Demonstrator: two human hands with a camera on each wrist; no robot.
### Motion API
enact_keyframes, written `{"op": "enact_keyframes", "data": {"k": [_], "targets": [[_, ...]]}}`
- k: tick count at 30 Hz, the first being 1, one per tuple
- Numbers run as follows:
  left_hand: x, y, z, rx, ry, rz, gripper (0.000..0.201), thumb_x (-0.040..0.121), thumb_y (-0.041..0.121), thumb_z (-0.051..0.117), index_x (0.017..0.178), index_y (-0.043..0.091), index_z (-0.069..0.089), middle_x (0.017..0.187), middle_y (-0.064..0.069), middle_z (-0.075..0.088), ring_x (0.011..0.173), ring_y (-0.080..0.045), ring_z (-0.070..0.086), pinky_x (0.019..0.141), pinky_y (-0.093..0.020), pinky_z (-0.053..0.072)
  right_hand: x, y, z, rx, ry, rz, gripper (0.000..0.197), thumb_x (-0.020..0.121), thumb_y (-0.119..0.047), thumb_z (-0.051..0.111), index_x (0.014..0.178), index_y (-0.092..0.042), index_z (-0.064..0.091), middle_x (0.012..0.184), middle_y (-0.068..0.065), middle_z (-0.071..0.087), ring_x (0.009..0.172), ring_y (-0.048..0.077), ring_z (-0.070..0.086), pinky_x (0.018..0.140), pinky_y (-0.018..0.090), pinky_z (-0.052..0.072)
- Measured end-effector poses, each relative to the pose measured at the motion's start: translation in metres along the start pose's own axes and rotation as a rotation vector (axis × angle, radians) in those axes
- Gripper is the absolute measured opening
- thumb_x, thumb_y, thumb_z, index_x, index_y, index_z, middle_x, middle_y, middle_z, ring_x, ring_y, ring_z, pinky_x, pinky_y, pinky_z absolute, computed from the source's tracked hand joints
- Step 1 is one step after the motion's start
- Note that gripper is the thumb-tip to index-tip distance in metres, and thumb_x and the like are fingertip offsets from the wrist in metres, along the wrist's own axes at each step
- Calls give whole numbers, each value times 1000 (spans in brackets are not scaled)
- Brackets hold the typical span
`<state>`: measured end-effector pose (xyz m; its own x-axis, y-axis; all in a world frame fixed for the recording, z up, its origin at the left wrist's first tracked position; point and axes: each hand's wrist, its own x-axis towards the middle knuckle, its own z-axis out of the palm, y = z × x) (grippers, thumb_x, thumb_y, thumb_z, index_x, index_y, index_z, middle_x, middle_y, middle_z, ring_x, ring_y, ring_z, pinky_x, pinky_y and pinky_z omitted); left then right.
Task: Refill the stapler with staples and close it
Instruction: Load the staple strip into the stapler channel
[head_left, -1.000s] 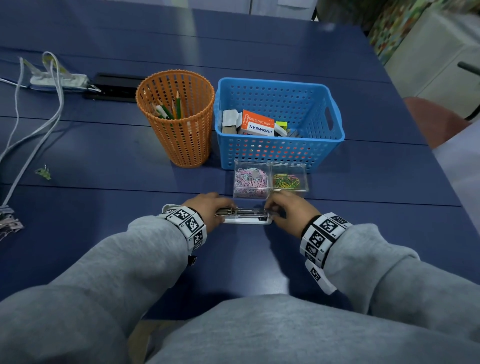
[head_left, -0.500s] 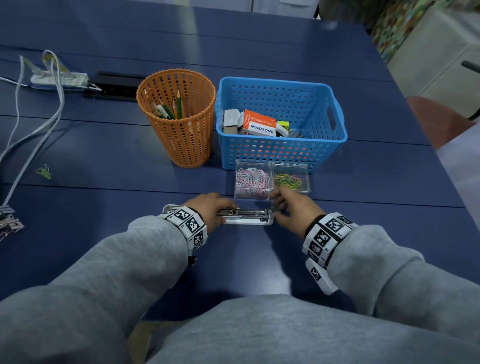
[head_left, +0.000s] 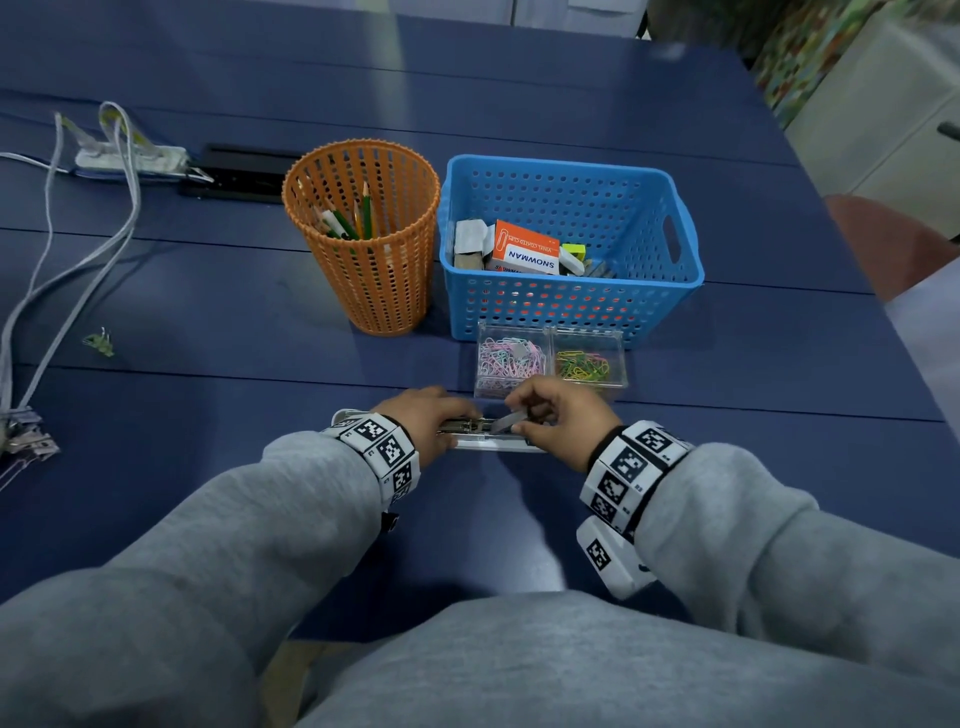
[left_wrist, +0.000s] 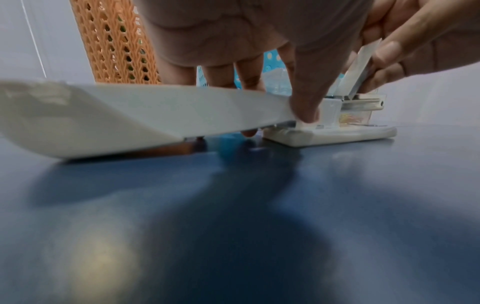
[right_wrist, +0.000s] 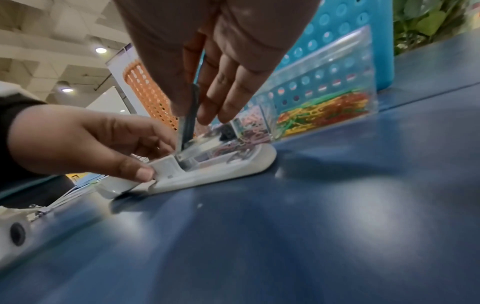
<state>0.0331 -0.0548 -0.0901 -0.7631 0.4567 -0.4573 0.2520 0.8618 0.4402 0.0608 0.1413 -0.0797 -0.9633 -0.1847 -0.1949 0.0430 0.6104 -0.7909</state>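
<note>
An orange mesh cup (head_left: 370, 244) holding pencils (head_left: 358, 218) stands beside a blue basket (head_left: 566, 301) of boxes on the blue surface (head_left: 208, 301). A clear box of paper clips (head_left: 550, 361) sits just before the basket; white cables (head_left: 67, 249) lie far left.

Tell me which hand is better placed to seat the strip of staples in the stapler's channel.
Right. The right hand already pinches the staple strip, tilted with its lower end at the metal channel. The left hand is busy holding the stapler at its hinge end.
</note>
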Motion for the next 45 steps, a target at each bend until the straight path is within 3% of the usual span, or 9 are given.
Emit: {"op": "enact_keyframes", "data": {"k": [3, 6, 7, 11, 18, 26, 37, 45], "targets": [[-1, 0, 0, -1, -3, -3, 42, 84, 24, 58, 122, 38, 49, 122, -5, 53, 116, -27, 50, 101, -47, 43, -1, 5, 2, 31, 18, 18, 25, 73, -1, 67, 94, -14, 64, 89, -1, 61, 78, 11, 56, 68, 2, 43], [-1, 0, 0, -1, -5, -4, 41, 85, 24, 57, 122, 38, 49, 122, -5, 53, 116, -27, 49, 102, -47, 42, -2, 10, 0, -60, 4, 35, 27, 75, -5, 67, 100, -12, 65, 100, 5, 63, 91, 15, 57, 87, 23, 46], [-1, 0, 1, -3, -7, -5, 41, 85, 24, 57, 122, 38, 49, 122, -5, 53, 116, -27, 49, 102, -47, 42, -3, 11, -1, -114, -13, 38, 29, 76, -7, 67, 104, -11, 65, 102, 5, 61, 93, 15, 55, 90, 24, 44], [0, 0, 0, 2, -13, -9, 40, 85, 24, 56, 122, 39, 49, 122, -5, 52, 115, -26, 50, 101, -46, 43, -3, 11, -2, -193, -28, 78, 31, 78, -15, 66, 109, -13, 64, 94, 0, 49, 89, 12, 48, 80, 19, 36], [0, 1, -1, 10, -17, -4, 40, 85, 24, 57, 122, 38, 49, 121, -5, 53, 115, -27, 50, 100, -47, 43, -3, 8, 0, -136, -4, 125, 21, 76, -12, 67, 97, -12, 67, 94, 1, 51, 86, 11, 49, 75, 15, 34], [0, 0, 1, -4, 5, 3, 40, 83, 23, 58, 120, 37, 51, 121, -6, 53, 114, -27, 51, 100, -48, 44, 5, 4, 3, -177, -7, 115, 20, 69, -12, 74, 89, -12, 69, 87, 3, 51, 81, 17, 49, 75, 23, 36], [-1, 0, 0, 0, 1, 12, 39, 84, 24, 57, 120, 38, 50, 118, -5, 53, 111, -27, 52, 98, -49, 45, 3, 5, 4, -231, -14, 62, 23, 74, -18, 71, 96, -12, 69, 87, 0, 51, 83, 15, 50, 77, 23, 39], [-1, -3, 1, -8, -2, 1, 45, 84, 26, 59, 126, 36, 46, 124, -6, 51, 116, -27, 50, 101, -47, 43, 0, 11, 0, -263, -44, 141, 31, 74, -24, 71, 104, -17, 66, 90, -1, 53, 83, 13, 49, 75, 21, 37]]}}
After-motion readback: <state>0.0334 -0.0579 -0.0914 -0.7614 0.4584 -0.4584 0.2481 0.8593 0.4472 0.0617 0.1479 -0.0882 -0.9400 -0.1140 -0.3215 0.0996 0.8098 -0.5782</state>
